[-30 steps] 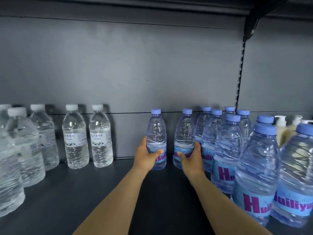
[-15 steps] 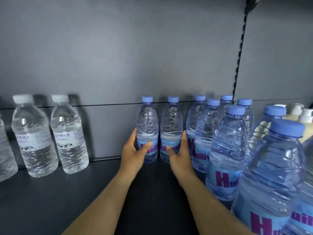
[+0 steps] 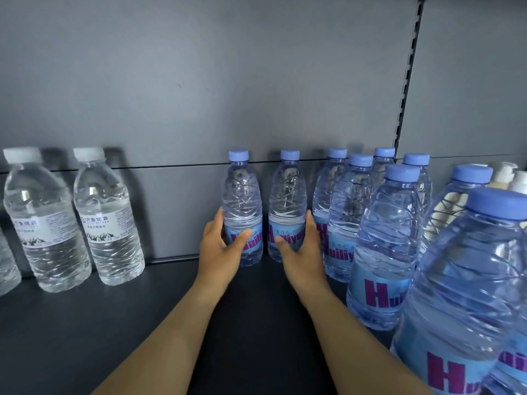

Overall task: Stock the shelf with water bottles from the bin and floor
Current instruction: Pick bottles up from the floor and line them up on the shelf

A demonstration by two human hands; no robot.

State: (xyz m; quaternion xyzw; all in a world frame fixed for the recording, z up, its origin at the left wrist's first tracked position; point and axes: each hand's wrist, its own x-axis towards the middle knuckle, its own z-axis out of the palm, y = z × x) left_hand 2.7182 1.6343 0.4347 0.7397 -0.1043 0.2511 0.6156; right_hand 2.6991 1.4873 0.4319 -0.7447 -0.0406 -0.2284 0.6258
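Two blue-capped water bottles stand upright at the back of the dark shelf (image 3: pixel 85 323), against its grey back panel. My left hand (image 3: pixel 221 249) grips the left bottle (image 3: pixel 242 201) around its blue label, thumb across the front. My right hand (image 3: pixel 302 252) grips the right bottle (image 3: pixel 287 201) the same way, fingers behind it. A narrow gap separates the two bottles. Both stand on the shelf surface.
Several more blue-capped bottles (image 3: pixel 382 246) crowd the right side, from the back to the near right corner. White-capped clear bottles (image 3: pixel 109 223) stand at the left. Pump dispensers (image 3: pixel 510 178) show at the far right. A slotted upright (image 3: pixel 405 81) runs up the back panel.
Both hands have pushed their bottles back toward the rear panel and closer to the row on the right; the view has moved in nearer to the shelf.
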